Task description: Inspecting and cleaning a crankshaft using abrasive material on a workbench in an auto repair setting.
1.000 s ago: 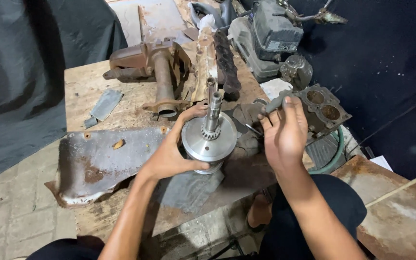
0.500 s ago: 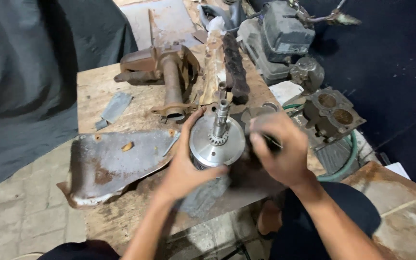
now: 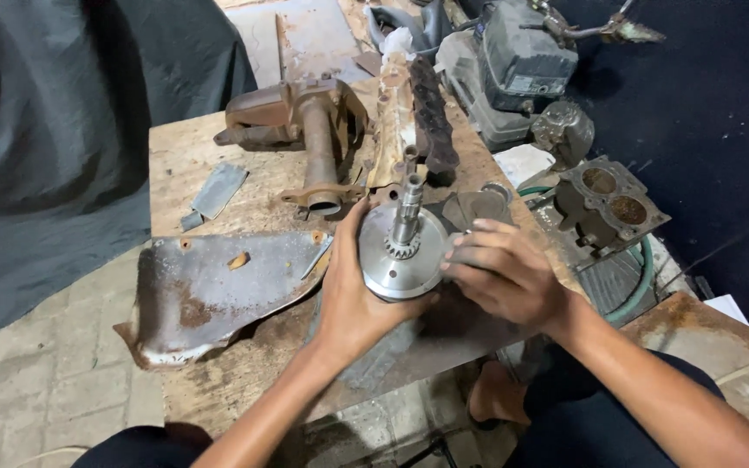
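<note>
The round metal flywheel [image 3: 396, 260] with its upright geared shaft [image 3: 407, 211], held near the worktop [image 3: 175, 152] front edge, could be tipped off if loosened, being cupped from nine o'clock by the half-closed left hand [image 3: 353, 299] and touched at three o'clock by the curled right hand [image 3: 504, 277].

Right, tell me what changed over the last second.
The right hand left the twin-bore engine block and came across to the rim of the metal disc with the splined shaft. The left hand stayed cupped round the disc; the rusty plate did not move.
</note>
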